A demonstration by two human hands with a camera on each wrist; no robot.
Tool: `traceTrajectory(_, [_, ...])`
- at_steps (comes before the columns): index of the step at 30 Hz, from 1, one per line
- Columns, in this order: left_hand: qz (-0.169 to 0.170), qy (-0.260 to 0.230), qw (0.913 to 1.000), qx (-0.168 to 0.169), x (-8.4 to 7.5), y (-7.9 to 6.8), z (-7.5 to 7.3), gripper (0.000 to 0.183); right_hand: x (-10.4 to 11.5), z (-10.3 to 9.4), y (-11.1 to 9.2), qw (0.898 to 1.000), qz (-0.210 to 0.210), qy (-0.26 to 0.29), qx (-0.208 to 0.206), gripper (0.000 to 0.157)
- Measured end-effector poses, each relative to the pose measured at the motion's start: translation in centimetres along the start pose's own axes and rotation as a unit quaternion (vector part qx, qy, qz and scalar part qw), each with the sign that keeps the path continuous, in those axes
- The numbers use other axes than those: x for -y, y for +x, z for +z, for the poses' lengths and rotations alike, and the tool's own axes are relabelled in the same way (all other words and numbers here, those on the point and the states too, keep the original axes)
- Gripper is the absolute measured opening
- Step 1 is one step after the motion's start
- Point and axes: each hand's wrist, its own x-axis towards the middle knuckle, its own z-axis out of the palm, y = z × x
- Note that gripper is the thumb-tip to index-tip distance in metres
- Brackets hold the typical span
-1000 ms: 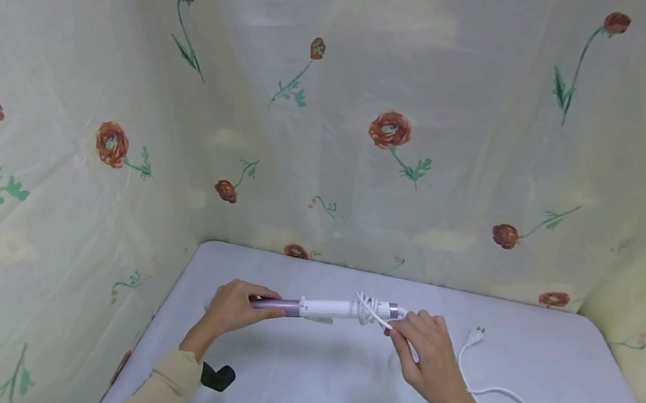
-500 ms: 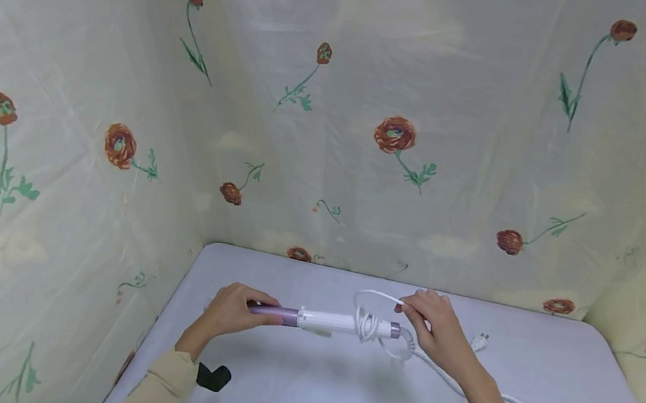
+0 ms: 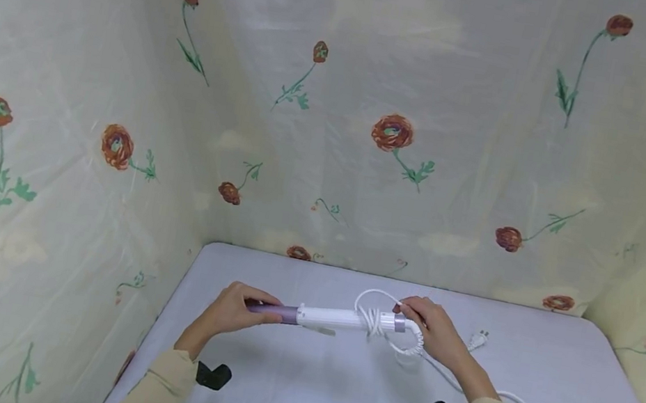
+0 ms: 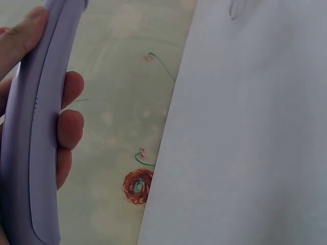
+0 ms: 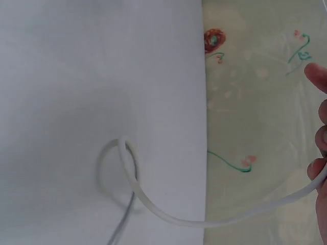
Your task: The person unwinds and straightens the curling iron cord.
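Note:
A slim hair styling iron (image 3: pixel 326 317), purple at one end and white along the rest, lies level above the table in the head view. My left hand (image 3: pixel 232 310) grips its purple end; the left wrist view shows fingers wrapped round that purple body (image 4: pixel 43 127). Several turns of white cord (image 3: pixel 372 322) circle the iron's right part. Beyond the wraps, my right hand (image 3: pixel 429 325) pinches the cord near the iron's right end, and a loose loop arches above the wraps. In the right wrist view, the cord (image 5: pixel 189 223) runs down from the fingers (image 5: pixel 318 168).
The cord's two-pin plug (image 3: pixel 478 339) lies on the table to the right, partly behind the right forearm. A white cloth-covered table (image 3: pixel 292 394) lies below the hands. Flowered curtains (image 3: pixel 464 111) surround it at the back and sides.
My right hand has risen, pulling a loop of cord above the iron, then dropped slightly toward the iron's end. The left hand keeps its grip. The cord on the table has shifted.

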Motion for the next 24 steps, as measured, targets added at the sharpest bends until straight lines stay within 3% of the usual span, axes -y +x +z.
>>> traceTrajectory(3, [-0.012, -0.006, 0.9998, -0.014, 0.1, 0.0, -0.1, 0.037, -0.5, 1.1, -0.8, 0.999, 0.021, 0.0, 0.029, 0.012])
traceTrajectory(9, [-0.025, 0.003, 0.9988, -0.041, 0.1, 0.0, -0.1, 0.039, -0.7, 3.2, -2.7, 0.998, 0.009, -0.013, 0.06, 0.021])
traceTrajectory(14, [-0.034, 0.026, 0.9972, -0.062, 0.1, 0.2, 0.1, 0.04, -0.1, 4.6, -4.0, 0.99, 0.05, -0.038, 0.123, 0.034])
traceTrajectory(17, [-0.037, 0.049, 0.9949, -0.08, -0.1, 0.4, 0.2, 0.042, 0.6, 5.2, -4.8, 0.986, 0.043, -0.036, 0.154, 0.032])
traceTrajectory(24, [-0.032, 0.113, 0.9882, -0.099, -0.6, 0.7, 0.3, 0.042, 2.8, 5.1, -6.5, 0.977, 0.044, 0.05, 0.202, 0.018])
